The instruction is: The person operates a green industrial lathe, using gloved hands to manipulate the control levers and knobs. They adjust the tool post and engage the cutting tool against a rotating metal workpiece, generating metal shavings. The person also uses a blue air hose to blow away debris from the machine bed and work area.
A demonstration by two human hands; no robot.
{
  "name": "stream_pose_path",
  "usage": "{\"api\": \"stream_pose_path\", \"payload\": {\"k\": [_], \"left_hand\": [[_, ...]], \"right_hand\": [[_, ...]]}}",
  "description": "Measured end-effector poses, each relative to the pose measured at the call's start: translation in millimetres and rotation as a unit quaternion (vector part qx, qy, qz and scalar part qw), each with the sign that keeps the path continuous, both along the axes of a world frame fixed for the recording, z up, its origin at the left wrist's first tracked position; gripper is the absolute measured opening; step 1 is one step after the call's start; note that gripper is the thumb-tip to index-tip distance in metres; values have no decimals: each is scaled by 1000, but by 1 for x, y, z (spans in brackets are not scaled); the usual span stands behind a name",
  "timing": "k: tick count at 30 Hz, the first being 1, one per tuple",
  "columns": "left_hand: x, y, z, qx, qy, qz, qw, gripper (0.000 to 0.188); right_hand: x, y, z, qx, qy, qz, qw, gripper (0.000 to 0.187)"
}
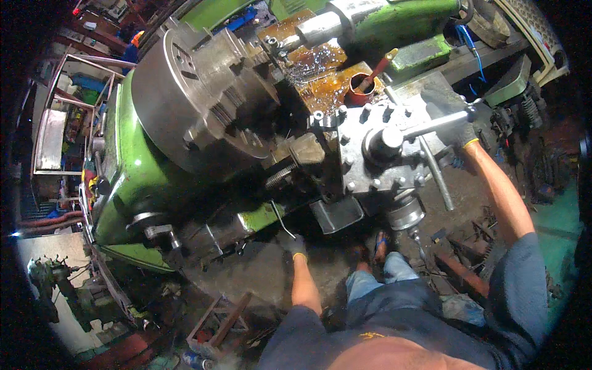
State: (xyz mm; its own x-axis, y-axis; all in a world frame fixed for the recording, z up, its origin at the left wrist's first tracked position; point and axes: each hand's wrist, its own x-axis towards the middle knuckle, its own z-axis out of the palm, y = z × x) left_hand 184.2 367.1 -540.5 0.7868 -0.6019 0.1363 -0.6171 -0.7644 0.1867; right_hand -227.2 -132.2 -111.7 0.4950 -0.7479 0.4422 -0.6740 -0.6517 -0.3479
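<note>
My left hand [297,245], in a dark glove, is closed at the lower end of a thin bent metal lever [282,221] on the front of a green lathe [139,123]. My right hand [453,117], in a grey glove, is at the right side of the square tool post [357,151]. The tool post's clamping handle [435,126] crosses in front of that hand, and its fingers are partly hidden and blend into the grey metal. Left of the tool post is the big round chuck [185,98] with stepped jaws.
A red pot [361,89] with a brush [377,71] stands on the oily, chip-strewn carriage behind the tool post. The green tailstock [394,28] lies beyond. A handwheel [407,216] juts toward me. A metal frame [219,324] sits on the floor at lower left.
</note>
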Motion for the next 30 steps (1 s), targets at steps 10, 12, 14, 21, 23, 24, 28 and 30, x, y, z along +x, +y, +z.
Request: {"api": "stream_pose_path", "payload": {"k": [10, 12, 14, 21, 23, 24, 28, 30], "left_hand": [[-22, -12, 41, 94, 212, 51, 972, 72], [-13, 15, 30, 153, 132, 39, 979, 75], [-11, -8, 51, 171, 200, 12, 965, 80], [-68, 8, 142, 133, 387, 120, 904, 44], [-95, 18, 157, 3, 457, 191, 868, 24], [-110, 23, 163, -63, 489, 225, 840, 15], [-156, -45, 246, -334, 463, 162, 805, 17], [-166, -102, 337, -400, 368, 84, 835, 13]], "right_hand": [[-21, 0, -8, -46, 75, -2, 996, 26], [5, 5, 4, -18, 20, 22, 999, 26], [-12, 11, 6, 47, -69, -8, 996, 27], [-11, 18, 21, -27, -1, -18, 999, 33], [-14, 14, 18, -3, -14, 0, 1000, 33], [-17, 11, 17, 9, -20, 12, 1000, 33], [-21, 10, 10, -32, -50, 26, 998, 28], [-23, 7, 9, -24, -75, 53, 996, 28]]}}
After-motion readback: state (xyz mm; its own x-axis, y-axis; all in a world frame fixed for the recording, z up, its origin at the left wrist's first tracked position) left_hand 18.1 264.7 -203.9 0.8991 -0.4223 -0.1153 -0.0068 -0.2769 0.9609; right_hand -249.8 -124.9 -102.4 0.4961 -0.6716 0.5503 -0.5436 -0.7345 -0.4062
